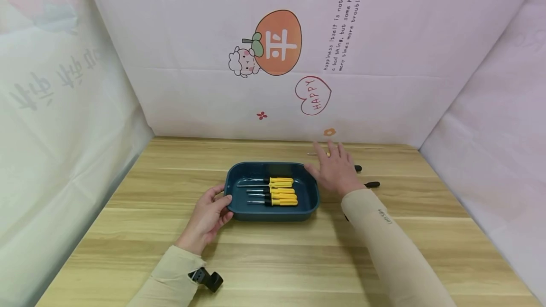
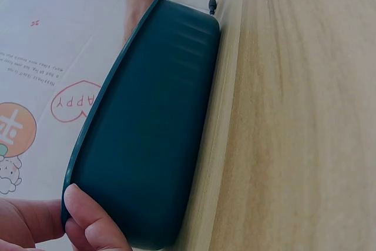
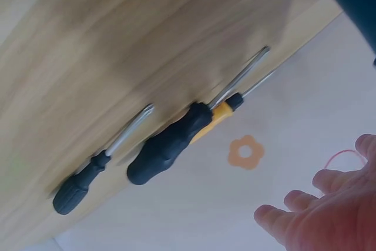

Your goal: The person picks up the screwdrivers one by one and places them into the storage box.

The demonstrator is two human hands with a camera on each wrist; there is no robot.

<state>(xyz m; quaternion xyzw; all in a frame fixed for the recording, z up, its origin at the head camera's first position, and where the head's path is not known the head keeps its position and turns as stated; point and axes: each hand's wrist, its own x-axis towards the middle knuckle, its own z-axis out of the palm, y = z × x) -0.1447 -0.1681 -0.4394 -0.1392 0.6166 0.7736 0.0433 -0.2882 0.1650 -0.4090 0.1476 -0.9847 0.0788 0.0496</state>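
A dark teal tray (image 1: 273,216) sits on the wooden table with several yellow-handled screwdrivers (image 1: 283,202) lying side by side in it. My left hand (image 1: 209,217) grips the tray's left end, thumb over the rim and fingers against the outer wall. In the left wrist view the same thumb and fingers pinch the rim of the tray (image 2: 141,127). My right hand (image 1: 334,169) is held with spread fingers at the tray's right end, holding nothing. Beyond it lie a large black screwdriver (image 3: 170,145), a smaller black screwdriver (image 3: 76,189) and a yellow screwdriver (image 3: 214,120).
A white printed cloth (image 1: 192,103) stands as a wall along the table's back edge, with more white cloth (image 1: 490,131) at both sides. The wooden table (image 1: 277,259) extends in front of the tray. A dark tip (image 1: 346,218) shows beside the right sleeve.
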